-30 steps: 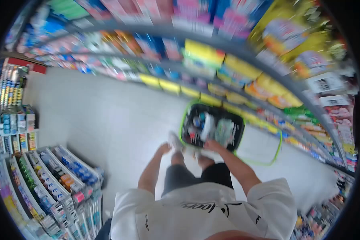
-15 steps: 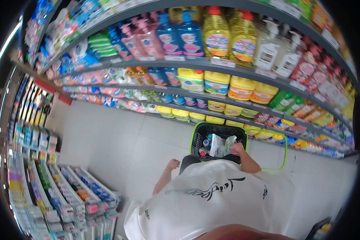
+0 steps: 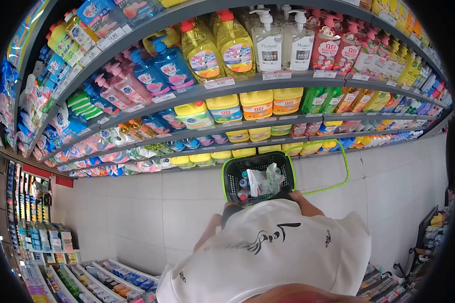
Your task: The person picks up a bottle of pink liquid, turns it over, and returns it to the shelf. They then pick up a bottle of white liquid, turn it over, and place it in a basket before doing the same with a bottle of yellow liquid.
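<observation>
The right hand (image 3: 295, 195) is seen at the near right corner of the shopping basket (image 3: 229, 189), beside its green rim; whether the fingers are closed on anything cannot be told. The left hand (image 3: 216, 218) is held low by the thigh, partly blurred, and its opening and any hold cannot be made out. The basket is set on the tiled floor (image 3: 136, 214) just before the legs, with small bottles (image 3: 243, 194), a white packet (image 3: 258, 183) and a greenish packet (image 3: 274, 178) inside. Handling is judged best done with the rim kept level and the wrist clear of the packets. The green handle (image 3: 347, 169) is swung out to the right, where it could be snagged or stepped on. Beyond, the far rim is close to the shelving (image 3: 255, 82), so more room is offered by the floor at either side.
</observation>
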